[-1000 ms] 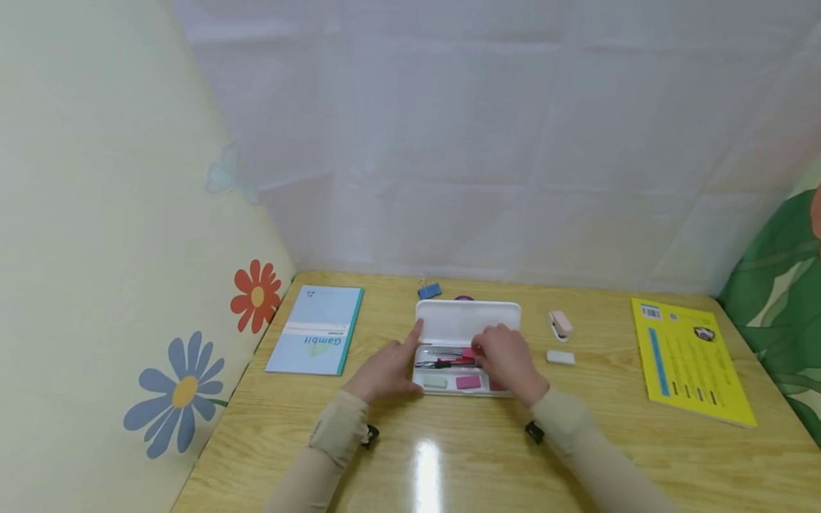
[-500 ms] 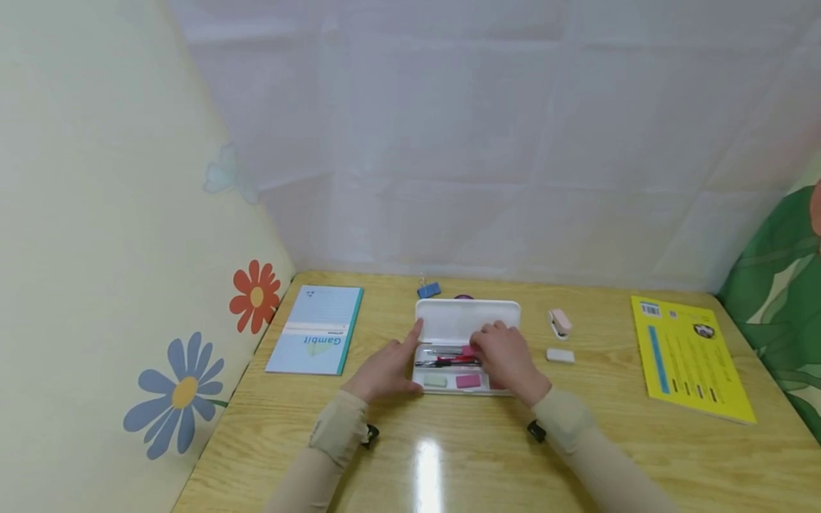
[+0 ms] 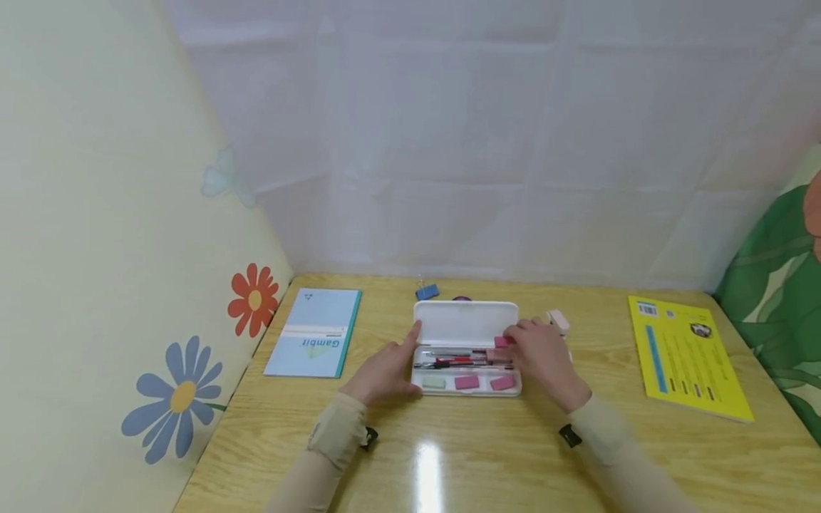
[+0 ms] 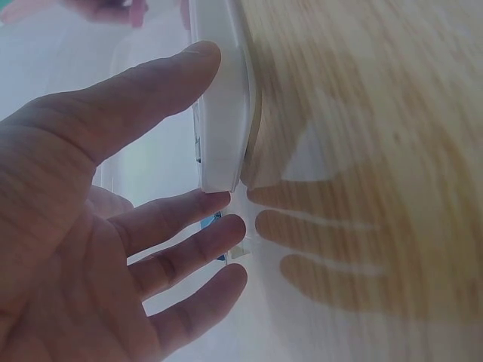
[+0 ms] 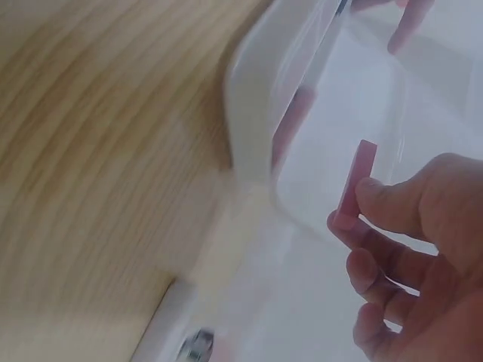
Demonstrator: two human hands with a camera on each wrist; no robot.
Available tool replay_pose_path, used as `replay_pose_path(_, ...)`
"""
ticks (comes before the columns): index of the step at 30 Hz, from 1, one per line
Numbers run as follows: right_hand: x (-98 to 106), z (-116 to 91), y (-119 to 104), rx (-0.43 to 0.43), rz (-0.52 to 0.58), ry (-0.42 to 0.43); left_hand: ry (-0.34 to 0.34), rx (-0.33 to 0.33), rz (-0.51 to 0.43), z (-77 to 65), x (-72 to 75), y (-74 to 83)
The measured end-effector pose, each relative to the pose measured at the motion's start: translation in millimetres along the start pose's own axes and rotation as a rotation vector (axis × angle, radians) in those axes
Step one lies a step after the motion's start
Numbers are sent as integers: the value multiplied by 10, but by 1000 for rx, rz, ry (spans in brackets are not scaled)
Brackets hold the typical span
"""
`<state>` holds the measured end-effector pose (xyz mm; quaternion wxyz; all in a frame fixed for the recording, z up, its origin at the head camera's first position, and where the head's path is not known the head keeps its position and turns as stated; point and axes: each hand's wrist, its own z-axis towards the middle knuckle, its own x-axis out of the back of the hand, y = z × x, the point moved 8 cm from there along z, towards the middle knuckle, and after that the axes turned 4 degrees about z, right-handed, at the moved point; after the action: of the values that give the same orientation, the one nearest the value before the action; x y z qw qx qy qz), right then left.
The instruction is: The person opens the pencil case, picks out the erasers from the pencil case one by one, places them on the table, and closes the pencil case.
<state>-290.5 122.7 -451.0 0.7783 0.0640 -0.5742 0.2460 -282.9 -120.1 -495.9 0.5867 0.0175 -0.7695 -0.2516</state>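
Observation:
A white pencil case (image 3: 466, 322) lies with its lid raised. Inside are several pens (image 3: 442, 363), a pale green eraser (image 3: 434, 383), a pink eraser (image 3: 467, 382) and another pink eraser (image 3: 503, 383) in the front compartments. My left hand (image 3: 383, 372) rests at the case's left end, fingers fairly straight, the thumb (image 4: 177, 79) against its wall. Between thumb and forefinger my right hand (image 3: 544, 358) pinches a pink eraser (image 5: 358, 177), above the case's right end in the head view.
Behind my right hand, a pink stapler (image 3: 559, 322) is partly hidden. At left lies a light blue notebook (image 3: 314, 333), at right a yellow book (image 3: 689, 360). A blue binder clip (image 3: 426, 291) and a purple thing (image 3: 462, 298) are behind the case.
My right hand has moved right, carrying the pink eraser from over the pens to the case's right end, uncovering the right front compartment. The left hand has stayed in place.

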Motion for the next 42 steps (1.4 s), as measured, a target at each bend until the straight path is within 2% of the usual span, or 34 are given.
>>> replay_pose_path(3, 85, -81, 160, -26, -27, 32, 1, -1, -1, -8, 5, -1)
replay_pose_path(10, 276, -318, 625, -204, -10, -37, 7, -14, -8, -8, 5, -2)
replay_pose_path(15, 398, -490, 975, -279, -7, -27, 4, -5, -4, -6, 2, -4)
replay_pose_path(21, 404, -661, 1285, -358, -7, -85, -3, 5, -5, -3, 0, -2)
replay_pose_path(32, 193, -742, 1522, -405, 56, -244, 4, 3, 9, 11, -7, -27)
replay_pose_path(42, 96, -738, 1545, -382, 81, -263, 16, -21, 0, 5, -3, -15)
